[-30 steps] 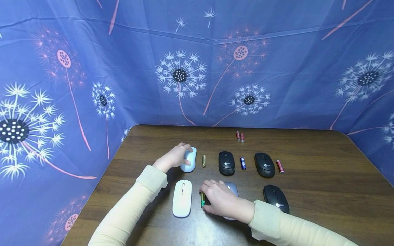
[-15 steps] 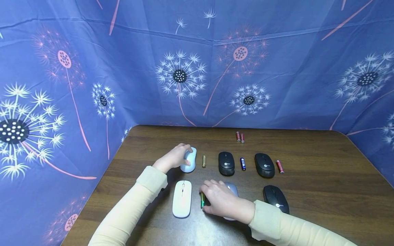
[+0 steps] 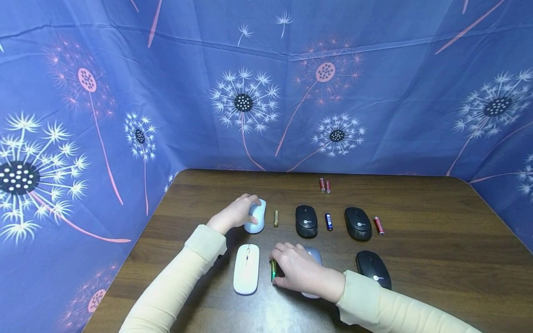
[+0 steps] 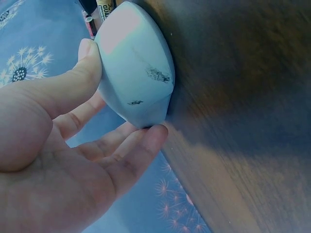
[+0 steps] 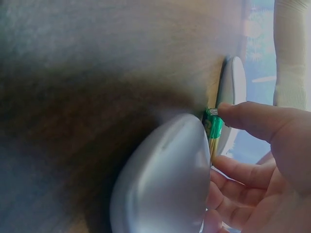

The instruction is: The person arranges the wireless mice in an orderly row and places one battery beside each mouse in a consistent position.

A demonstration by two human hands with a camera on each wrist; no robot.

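Note:
My left hand [image 3: 235, 213] holds a light blue computer mouse [image 3: 259, 216] by its sides on the table. In the left wrist view the thumb lies along one edge of that mouse [image 4: 133, 63], with fingertips at its end. Reaching over a grey-lilac mouse [image 3: 314, 254], my right hand [image 3: 297, 268] pinches a green and gold battery [image 3: 273, 271] between thumb and finger. The right wrist view shows the thumb tip at one end of this battery [image 5: 214, 127]; the grey mouse [image 5: 165, 184] lies beside it. A white mouse [image 3: 246, 269] sits just left of the battery.
A gold battery [image 3: 276, 218] lies right of the blue mouse. Farther right are black mice [image 3: 306, 221], a blue battery [image 3: 329, 222] and a red battery [image 3: 379, 225]. Two red batteries [image 3: 325, 185] lie near the back edge, before a patterned blue cloth [image 3: 266, 83].
The green battery's near end has shifted very slightly left in my right hand. My left hand and the blue mouse have stayed in place.

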